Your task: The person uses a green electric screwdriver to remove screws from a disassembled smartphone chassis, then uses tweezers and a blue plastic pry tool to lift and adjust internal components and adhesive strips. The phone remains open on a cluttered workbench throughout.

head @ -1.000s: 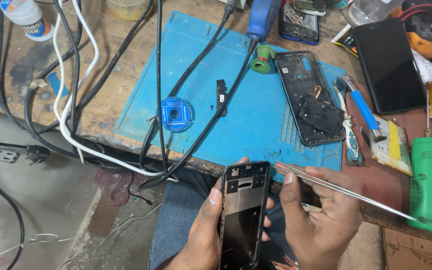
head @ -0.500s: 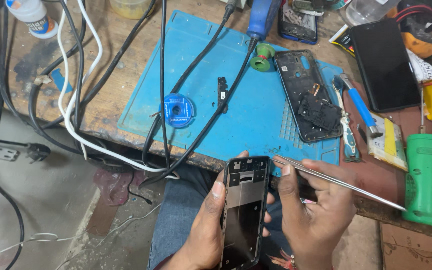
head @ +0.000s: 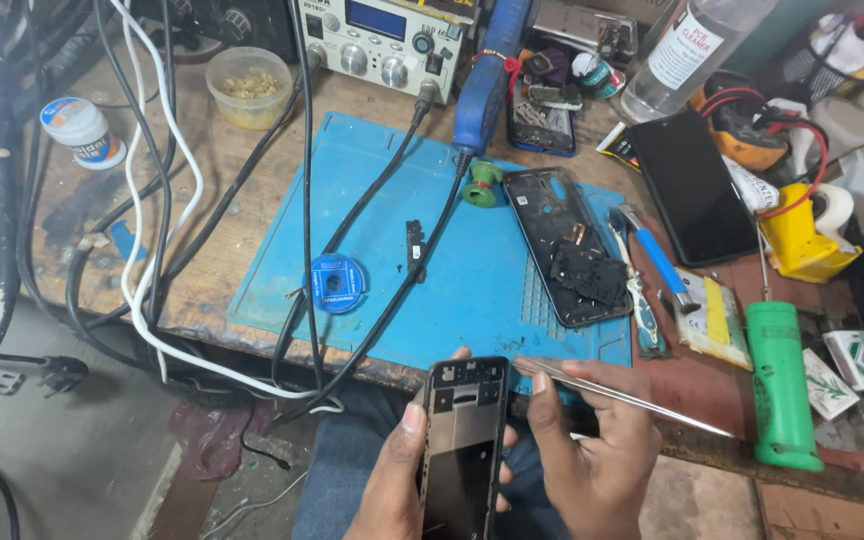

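My left hand (head: 397, 478) grips a black opened phone frame (head: 462, 445), held upright over my lap below the bench edge. My right hand (head: 592, 460) holds metal tweezers (head: 622, 396); their tip rests at the frame's upper right corner and their length runs out to the right. On the blue work mat (head: 432, 300) lie a dismantled phone back (head: 567, 245) with a black part in it, a small black component (head: 415, 243) and a round blue spool (head: 337, 283).
Black and white cables (head: 152, 250) cross the bench's left side. A soldering station (head: 382, 40), a clear bottle (head: 677, 55), a black phone screen (head: 692, 185), a blue-handled tool (head: 652, 255), a green cylinder (head: 782, 385) and a yellow object (head: 802, 240) crowd the back and right.
The view has tilted up and shows more of the bench's back. Both hands keep hold of the frame and tweezers, with the tweezer tip staying at the frame's top right.
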